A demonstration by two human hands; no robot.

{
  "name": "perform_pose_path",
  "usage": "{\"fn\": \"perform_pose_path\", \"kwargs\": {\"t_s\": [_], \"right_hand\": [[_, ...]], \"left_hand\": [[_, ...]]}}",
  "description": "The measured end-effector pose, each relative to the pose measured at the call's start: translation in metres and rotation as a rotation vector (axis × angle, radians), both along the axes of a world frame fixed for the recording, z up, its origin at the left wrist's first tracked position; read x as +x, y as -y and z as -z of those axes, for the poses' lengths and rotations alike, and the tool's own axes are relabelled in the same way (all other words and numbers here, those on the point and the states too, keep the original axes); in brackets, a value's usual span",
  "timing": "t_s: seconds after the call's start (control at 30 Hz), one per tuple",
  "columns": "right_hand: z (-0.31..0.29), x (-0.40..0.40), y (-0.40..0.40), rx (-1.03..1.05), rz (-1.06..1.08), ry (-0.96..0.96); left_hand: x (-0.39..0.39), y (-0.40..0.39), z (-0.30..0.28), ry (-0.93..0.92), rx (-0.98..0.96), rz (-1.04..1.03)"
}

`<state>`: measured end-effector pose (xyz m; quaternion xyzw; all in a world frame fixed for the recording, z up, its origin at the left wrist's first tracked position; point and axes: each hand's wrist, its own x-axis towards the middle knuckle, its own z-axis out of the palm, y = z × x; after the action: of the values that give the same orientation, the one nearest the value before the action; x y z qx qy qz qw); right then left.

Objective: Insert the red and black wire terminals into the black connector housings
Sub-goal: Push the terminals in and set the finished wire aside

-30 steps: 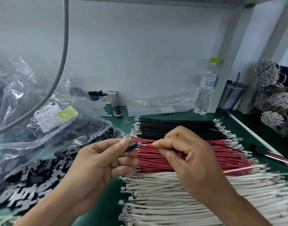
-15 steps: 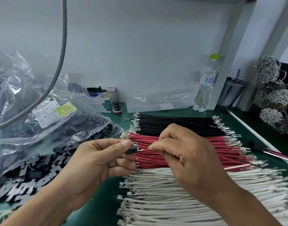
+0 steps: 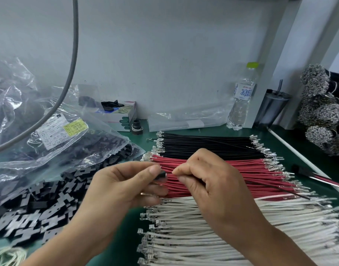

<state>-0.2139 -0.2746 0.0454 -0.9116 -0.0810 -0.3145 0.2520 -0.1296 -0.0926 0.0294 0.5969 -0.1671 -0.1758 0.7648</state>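
The step in hand looks like the seating of a wire into a housing: the left hand [image 3: 124, 186] pinches a small black connector housing [image 3: 161, 174] between thumb tip and curled fingers, its open end turned toward the right hand [image 3: 209, 186], which sits just beside it with thumb and forefinger pressed together as if on a wire end. A thin black wire [image 3: 276, 187] trails out from behind the right hand and away over the piles, so I judge that is what the right hand grasps, though the terminal itself is hidden behind the fingertips and I cannot tell whether it has entered the housing yet. The next move probably calls for a straight, aligned push of the terminal into its cavity while the left hand holds the housing steady, since a crimped end that goes in skewed may jam or fail to latch. The housing is a small, dark, blocky piece, mostly covered by the thumb, with only its right face showing. Beyond and under both hands lie the supply rows: black wires [image 3: 209, 145] farthest off, red wires [image 3: 247, 169] directly behind the fingertips, and white wires [image 3: 203, 231] beneath the right wrist, all with metal terminals at their ends. To the left of the left hand spreads a heap of loose black housings [image 3: 39, 212], partly under a clear plastic bag [image 3: 55, 143].
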Motion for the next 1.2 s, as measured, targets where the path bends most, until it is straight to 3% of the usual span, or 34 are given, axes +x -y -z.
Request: {"fn": "perform_pose_path", "kwargs": {"t_s": [0.1,0.17,0.5,0.63,0.7,0.77,0.87,1.0,1.2], "right_hand": [[0.001,0.001,0.006,0.063,0.007,-0.042],[0.0,0.001,0.008,0.048,0.016,-0.049],[-0.007,-0.004,0.001,0.053,-0.035,-0.086],[-0.016,-0.012,0.004,-0.243,0.098,0.006],[-0.014,-0.021,0.001,-0.286,0.067,-0.054],[-0.005,-0.027,-0.001,-0.323,0.007,-0.237],[0.003,-0.028,0.002,-0.245,-0.03,-0.397],[0.004,-0.027,0.002,-0.21,-0.039,-0.368],[-0.001,-0.025,0.004,0.083,-0.002,-0.155]], "left_hand": [[-0.002,-0.005,0.0,0.386,0.172,-0.018],[-0.003,-0.006,0.0,0.483,0.26,-0.044],[-0.007,-0.006,-0.007,0.383,0.194,0.046],[0.0,-0.008,-0.01,0.432,0.245,0.03],[0.004,-0.011,-0.009,0.431,0.244,-0.01],[0.006,-0.014,-0.007,0.417,0.233,-0.033],[0.007,-0.013,-0.004,0.416,0.236,-0.015],[0.007,-0.012,-0.001,0.4,0.244,0.003],[0.009,-0.012,-0.003,0.313,0.181,0.023]]}}
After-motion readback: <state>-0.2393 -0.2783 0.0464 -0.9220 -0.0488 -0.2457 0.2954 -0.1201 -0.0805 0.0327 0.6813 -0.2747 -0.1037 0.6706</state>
